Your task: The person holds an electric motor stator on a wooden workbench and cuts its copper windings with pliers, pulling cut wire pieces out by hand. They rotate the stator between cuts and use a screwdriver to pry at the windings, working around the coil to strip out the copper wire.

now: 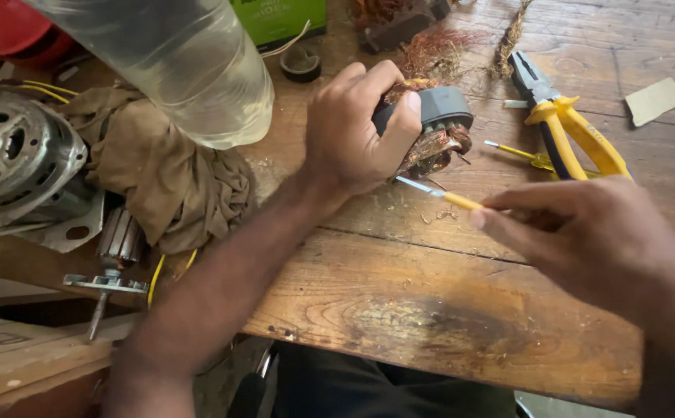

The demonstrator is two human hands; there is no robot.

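Where copper windings spill from a grey-cased motor stator (430, 128), gripped from above by left hand (357, 128), fingers curled closed round casing, thumb pressed on grey rim. Stator tilted, lower edge resting on wooden surface (399, 302) near its middle. Touching underside of windings, metal tip of thin yellow-handled tool (440, 193), pinched closed between fingertips of right hand (585, 236), shaft running low across boards from right. Scattered around stator's base, small crumbs and bits of wire.

Just right of stator, yellow-handled pliers (566, 128), lying flat, jaws pointing up and away. Beside pliers, partly under their handles, second slim yellow-handled tool (519, 152). Further right, near edge, small tan scrap of card (656, 99). Behind stator, tangled loose copper wire (434, 46) and frayed twist of fibre (510, 39).

Left of gripping hand, large clear plastic bottle (186, 66), close to camera and blurred, leaning over crumpled brown cloth (163, 178). Behind bottle, small dark roll of tape (300, 63) and green box (279, 19), both well apart from stator. At far left, silver motor housing (16, 159) with yellow wires, and below it ribbed rotor on shaft (117, 248) beside metal bracket. Red object (5, 27) in top left corner, kind unclear.
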